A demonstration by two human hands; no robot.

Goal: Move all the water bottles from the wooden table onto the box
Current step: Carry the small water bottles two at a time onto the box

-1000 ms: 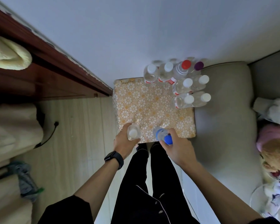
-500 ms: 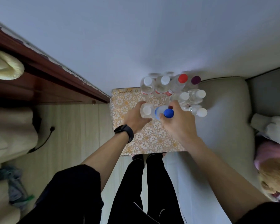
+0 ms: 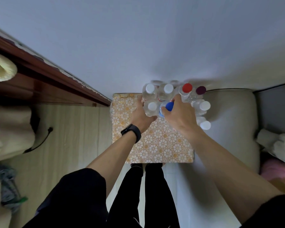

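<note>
A box covered in orange floral paper stands below me against the wall. Several clear water bottles crowd its far right corner, among them a red-capped bottle and a purple-capped bottle. My left hand grips a white-capped bottle upright on the box. My right hand grips a blue-capped bottle right beside it. Both sit against the row of bottles at the back. My right hand hides part of the cluster.
A dark wooden table edge runs along the left with a pale towel on it. A grey cushion lies to the right of the box, soft toys beyond it. A black cable lies on the floor.
Both hands carried their bottles from the box's near edge to its far side, up against the standing bottles. The camera tilted down and closer.
</note>
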